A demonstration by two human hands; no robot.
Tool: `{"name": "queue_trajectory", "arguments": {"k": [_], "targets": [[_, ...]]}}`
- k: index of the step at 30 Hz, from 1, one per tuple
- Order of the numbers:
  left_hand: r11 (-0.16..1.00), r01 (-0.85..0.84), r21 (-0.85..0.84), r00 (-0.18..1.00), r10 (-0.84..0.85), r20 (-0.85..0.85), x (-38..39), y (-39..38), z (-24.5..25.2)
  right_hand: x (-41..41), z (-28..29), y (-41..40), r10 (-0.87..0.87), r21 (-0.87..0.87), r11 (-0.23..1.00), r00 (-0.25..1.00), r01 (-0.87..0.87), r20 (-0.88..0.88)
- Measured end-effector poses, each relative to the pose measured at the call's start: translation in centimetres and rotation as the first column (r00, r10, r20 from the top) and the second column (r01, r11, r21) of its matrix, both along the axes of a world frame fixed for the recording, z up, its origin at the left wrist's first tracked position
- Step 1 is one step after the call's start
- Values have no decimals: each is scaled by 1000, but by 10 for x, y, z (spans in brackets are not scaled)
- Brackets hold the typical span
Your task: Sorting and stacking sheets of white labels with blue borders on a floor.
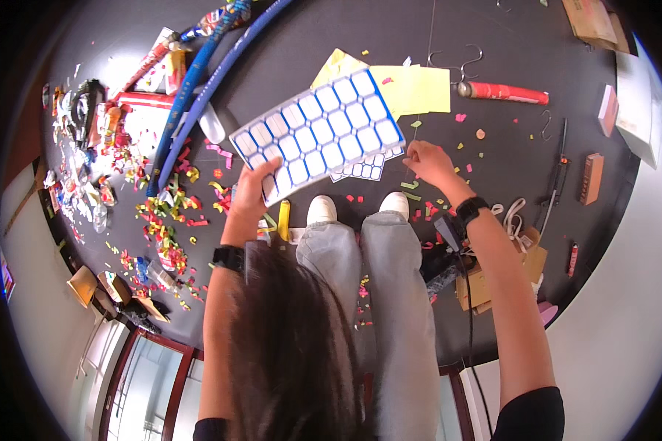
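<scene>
My left hand (255,184) holds the lower left corner of a sheet of blank white labels with blue borders (317,132), thumb on top. The sheet is tilted, its right side higher. My right hand (427,161) is at the sheet's lower right corner, its fingers curled; whether they pinch its edge or anything small cannot be told. Another blue-bordered label sheet (364,167) shows partly beneath the held one, above my shoes. Behind the held sheet, yellow paper sheets (427,91) lie on the dark floor, partly covered from view.
Colourful paper scraps (168,226) litter the floor, densest at left. Two long blue tubes (198,99) curve across the upper left. A red cylinder (505,93) and metal S-hooks (470,60) lie at upper right. Cardboard (477,286) and a white cord (512,215) sit near my right arm.
</scene>
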State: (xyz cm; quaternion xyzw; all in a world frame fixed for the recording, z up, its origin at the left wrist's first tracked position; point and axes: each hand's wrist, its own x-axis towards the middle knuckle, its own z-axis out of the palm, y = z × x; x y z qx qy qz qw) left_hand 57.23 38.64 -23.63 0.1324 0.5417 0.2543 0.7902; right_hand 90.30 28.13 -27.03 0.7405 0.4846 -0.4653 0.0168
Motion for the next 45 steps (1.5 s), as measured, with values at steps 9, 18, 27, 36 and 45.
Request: {"name": "queue_trajectory", "arguments": {"k": [9,18,27,36,45], "targets": [[993,4,115,994,-17,107,12,14,-144,-35,-146,18,536,83,801,772,-593,342],[983,11,184,988,-39,149,5,18,-218,-22,-187,11,441,141,874,882,-464,167],[938,-229,259,972,205,116,-3,9,-228,12,-86,25,379,197,917,914,-348,-146],[947,174,269,968,-215,132,15,-18,-223,59,-7,25,103,188,982,927,-36,-360],[929,339,150,874,-370,314,27,-47,-221,18,-65,24,265,169,960,917,-223,-297]]}}
